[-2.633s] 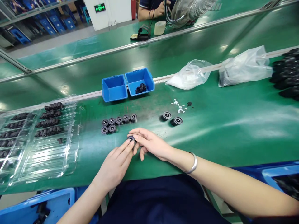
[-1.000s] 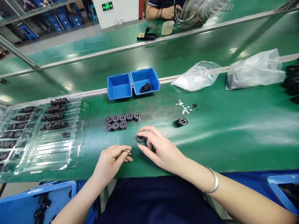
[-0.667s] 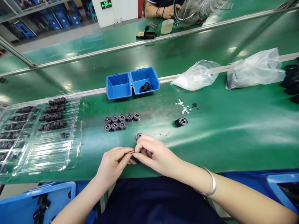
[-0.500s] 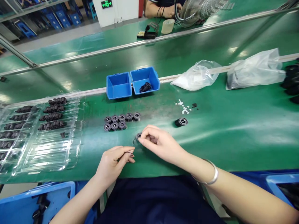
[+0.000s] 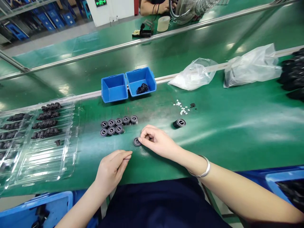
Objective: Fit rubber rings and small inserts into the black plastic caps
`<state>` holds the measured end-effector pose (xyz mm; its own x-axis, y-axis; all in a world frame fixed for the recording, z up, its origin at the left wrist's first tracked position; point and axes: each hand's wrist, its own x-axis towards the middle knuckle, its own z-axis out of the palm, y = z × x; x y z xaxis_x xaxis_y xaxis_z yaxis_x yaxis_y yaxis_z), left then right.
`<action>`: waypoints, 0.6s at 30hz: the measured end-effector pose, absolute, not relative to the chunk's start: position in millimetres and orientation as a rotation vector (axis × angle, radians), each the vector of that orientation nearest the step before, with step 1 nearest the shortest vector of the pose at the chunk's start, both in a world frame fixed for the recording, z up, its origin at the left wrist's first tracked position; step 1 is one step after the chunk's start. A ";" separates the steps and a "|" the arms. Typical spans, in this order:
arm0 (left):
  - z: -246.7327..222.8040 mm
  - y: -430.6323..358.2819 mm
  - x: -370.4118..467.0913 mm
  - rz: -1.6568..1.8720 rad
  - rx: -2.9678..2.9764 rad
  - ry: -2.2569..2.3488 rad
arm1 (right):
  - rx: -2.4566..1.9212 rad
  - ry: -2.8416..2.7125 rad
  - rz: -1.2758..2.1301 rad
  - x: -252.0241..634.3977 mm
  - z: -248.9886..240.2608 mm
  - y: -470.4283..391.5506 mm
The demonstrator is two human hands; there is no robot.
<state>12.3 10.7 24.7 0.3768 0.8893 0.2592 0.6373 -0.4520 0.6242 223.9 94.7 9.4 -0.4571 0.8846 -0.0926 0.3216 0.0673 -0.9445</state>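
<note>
A round black part [image 5: 137, 142] sits on the green table [image 5: 225, 139], slotted face up, just ahead of the person. The right hand [image 5: 158, 142] has its fingers curled and its thumb at the part's right edge – whether it grips anything there, I can't tell. Well apart from it, the left hand [image 5: 110, 167] pinches a thin black strand [image 5: 127, 158], probably a ring mostly hidden by the fingers. Behind, to the left, stand eight similar parts [image 5: 118, 121] in two rows – five and three. Farther back, a blue bin [image 5: 140, 77] holds black rings [image 5: 142, 89].
</note>
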 end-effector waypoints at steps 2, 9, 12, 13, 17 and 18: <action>24.2 10.0 12.2 0.778 2.297 1.322 | -1.201 -1.831 1.382 223.6 8.8 95.0; 29.1 9.6 17.7 0.660 2.606 1.210 | -1.191 -1.840 1.387 222.5 9.6 95.8; 25.9 11.1 20.0 0.516 2.725 1.125 | -1.184 -1.845 1.372 222.4 9.2 95.9; 24.2 11.6 20.1 0.462 2.758 1.118 | -1.186 -1.849 1.360 222.5 8.9 95.7; 20.6 12.8 18.2 0.341 2.861 1.134 | -1.188 -1.823 1.367 222.5 9.2 94.7; 21.0 13.1 17.7 0.333 2.877 1.136 | -1.194 -1.794 1.424 222.2 10.0 94.5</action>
